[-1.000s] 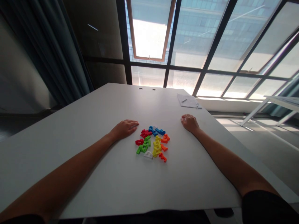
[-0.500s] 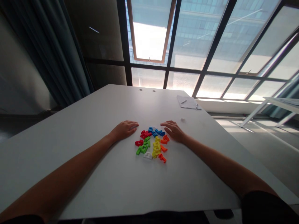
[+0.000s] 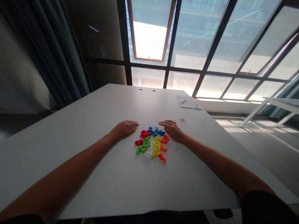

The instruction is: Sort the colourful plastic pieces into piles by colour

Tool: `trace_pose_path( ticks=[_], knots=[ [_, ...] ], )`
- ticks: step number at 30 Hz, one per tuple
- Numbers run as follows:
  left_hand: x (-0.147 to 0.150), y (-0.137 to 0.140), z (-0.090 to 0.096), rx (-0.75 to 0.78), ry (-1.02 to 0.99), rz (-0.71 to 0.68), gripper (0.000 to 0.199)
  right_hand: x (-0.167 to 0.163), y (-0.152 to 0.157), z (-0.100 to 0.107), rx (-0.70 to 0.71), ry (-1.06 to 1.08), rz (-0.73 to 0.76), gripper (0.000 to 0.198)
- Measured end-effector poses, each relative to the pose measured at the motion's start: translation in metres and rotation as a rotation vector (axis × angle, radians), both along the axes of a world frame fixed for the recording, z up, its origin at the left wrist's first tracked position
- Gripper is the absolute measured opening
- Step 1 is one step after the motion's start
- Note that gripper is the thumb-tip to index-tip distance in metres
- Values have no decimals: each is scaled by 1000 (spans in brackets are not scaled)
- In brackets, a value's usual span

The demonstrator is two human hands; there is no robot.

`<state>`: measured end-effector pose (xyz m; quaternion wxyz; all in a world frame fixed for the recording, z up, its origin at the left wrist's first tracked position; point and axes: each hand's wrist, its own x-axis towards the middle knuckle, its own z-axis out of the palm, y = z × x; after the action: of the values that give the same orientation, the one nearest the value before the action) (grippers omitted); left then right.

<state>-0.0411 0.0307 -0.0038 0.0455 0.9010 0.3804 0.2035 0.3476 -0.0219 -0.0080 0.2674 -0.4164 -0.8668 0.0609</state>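
Note:
On the white table [image 3: 112,186] lies a loose ring of small plastic pieces, seemingly letter-shaped, sorted by colour. Red pieces [image 3: 145,134] and green pieces [image 3: 144,147] form its left side; blue pieces [image 3: 159,132] are at the far side. Yellow pieces [image 3: 156,147] and orange pieces [image 3: 164,139] make up the right side, and a white piece [image 3: 148,155] sits at the near end. My left hand [image 3: 125,129] rests flat, fingers stretched, left of the red ones. My right hand [image 3: 171,129] is open beside the blue ones, its fingertips close to another white piece [image 3: 156,127]; contact is unclear.
Farther back on the right are a small white scrap [image 3: 182,119] and a sheet of paper [image 3: 188,102] with a pen [image 3: 184,101] on it. Windows [image 3: 149,77] stand beyond the table's far edge. A second white table [image 3: 283,104] is off to the right.
My right hand has shifted slightly left, its fingers closer together. The far white piece shows more plainly by its fingertips. My left hand has stayed in place.

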Motion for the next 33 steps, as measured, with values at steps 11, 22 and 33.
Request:
trace_pose_path(
  ticks=[11, 22, 33],
  knots=[
    [1, -1, 1, -6, 15, -3, 56, 7, -1, 3, 66, -76, -46, 48],
    [0, 0, 0, 4, 6, 0, 55, 3, 1, 2, 42, -82, -44, 44],
    [0, 1, 0, 11, 32, -2, 54, 15, 17, -14, 75, 106, -117, 42]
  ],
)
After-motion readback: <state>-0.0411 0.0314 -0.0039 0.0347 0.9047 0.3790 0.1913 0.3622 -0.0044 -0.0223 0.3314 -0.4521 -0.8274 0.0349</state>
